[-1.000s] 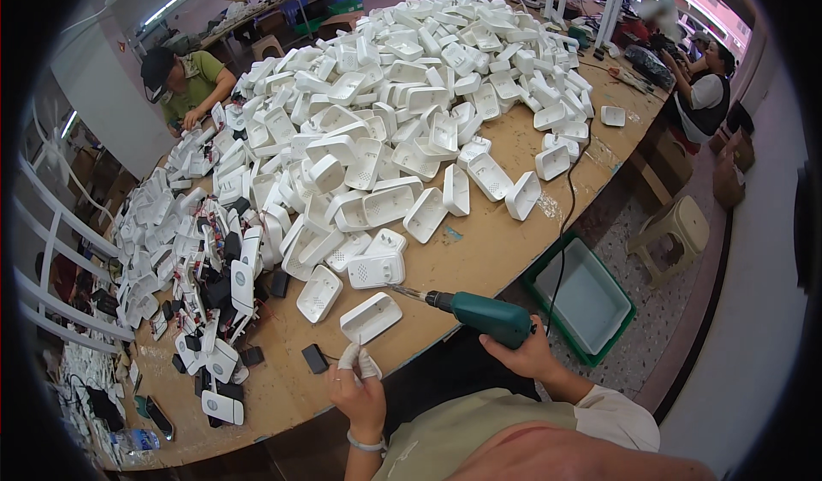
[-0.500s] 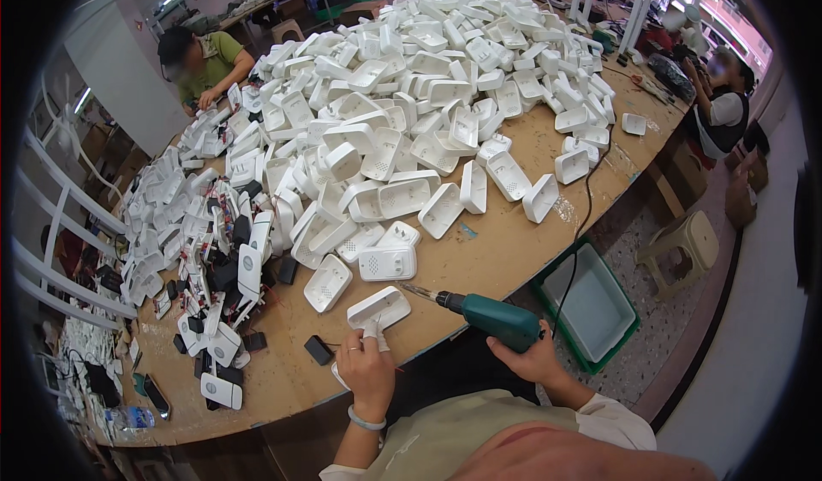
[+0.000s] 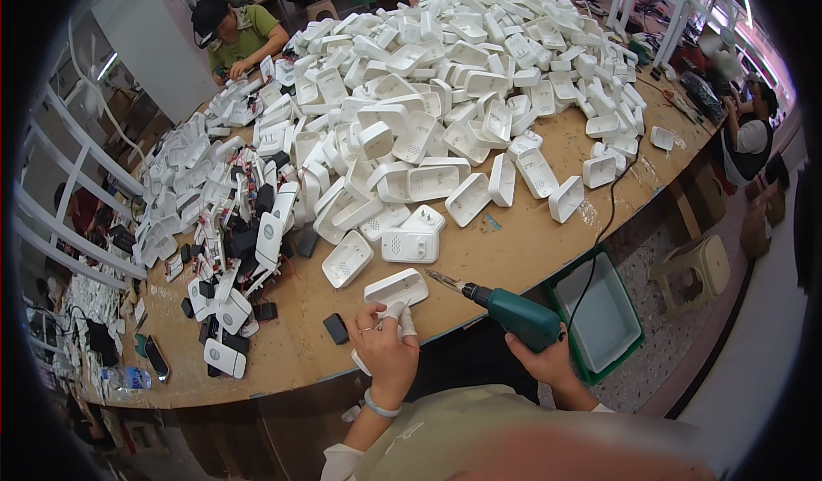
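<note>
My right hand (image 3: 541, 357) grips a green power drill (image 3: 524, 318) by its handle, with its long metal bit (image 3: 447, 280) pointing left. The tip of the bit is just beside the far right end of an open white plastic shell (image 3: 397, 286) lying on the table. At that shell's near side is my left hand (image 3: 390, 348), its fingers curled and some of them wrapped in white. A white plastic piece (image 3: 360, 362) pokes out from under this hand, mostly hidden by it. Close by lie another open shell (image 3: 348, 259) and a shell with plug pins (image 3: 410, 245).
A large heap of white shells (image 3: 428, 78) covers the far table. At left lie wired parts with white covers (image 3: 270, 234); a small black box (image 3: 336, 328) is nearer. The drill's cord (image 3: 610, 215) passes a green-rimmed tray (image 3: 599, 310). A co-worker (image 3: 240, 35) works at the far left.
The whole view has shifted, so the table's things appear farther right. My left fingers have shifted slightly at the shell's near side. The drill stays in my right hand, its bit still near the shell.
</note>
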`<control>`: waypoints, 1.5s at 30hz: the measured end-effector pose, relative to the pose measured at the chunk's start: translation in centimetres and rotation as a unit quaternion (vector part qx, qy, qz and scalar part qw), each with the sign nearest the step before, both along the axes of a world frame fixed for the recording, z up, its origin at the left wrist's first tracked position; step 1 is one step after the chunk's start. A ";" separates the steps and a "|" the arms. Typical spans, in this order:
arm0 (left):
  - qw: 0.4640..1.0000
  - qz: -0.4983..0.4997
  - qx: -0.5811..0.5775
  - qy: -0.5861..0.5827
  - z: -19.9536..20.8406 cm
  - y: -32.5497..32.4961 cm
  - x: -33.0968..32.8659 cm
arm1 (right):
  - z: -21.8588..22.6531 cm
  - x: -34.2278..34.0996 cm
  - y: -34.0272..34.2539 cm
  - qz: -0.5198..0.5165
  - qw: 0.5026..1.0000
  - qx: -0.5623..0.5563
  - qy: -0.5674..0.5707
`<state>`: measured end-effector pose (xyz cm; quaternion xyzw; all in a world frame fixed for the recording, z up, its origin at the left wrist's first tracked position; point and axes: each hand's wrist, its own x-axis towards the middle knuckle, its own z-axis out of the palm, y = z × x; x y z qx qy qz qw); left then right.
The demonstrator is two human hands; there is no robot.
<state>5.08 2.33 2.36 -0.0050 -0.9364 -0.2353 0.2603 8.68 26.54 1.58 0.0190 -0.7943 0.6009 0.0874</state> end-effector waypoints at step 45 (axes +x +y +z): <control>0.997 0.027 -0.075 0.000 -1.1 0.0 -2.9 | 0.2 -1.0 -2.6 0.095 0.991 0.095 -0.022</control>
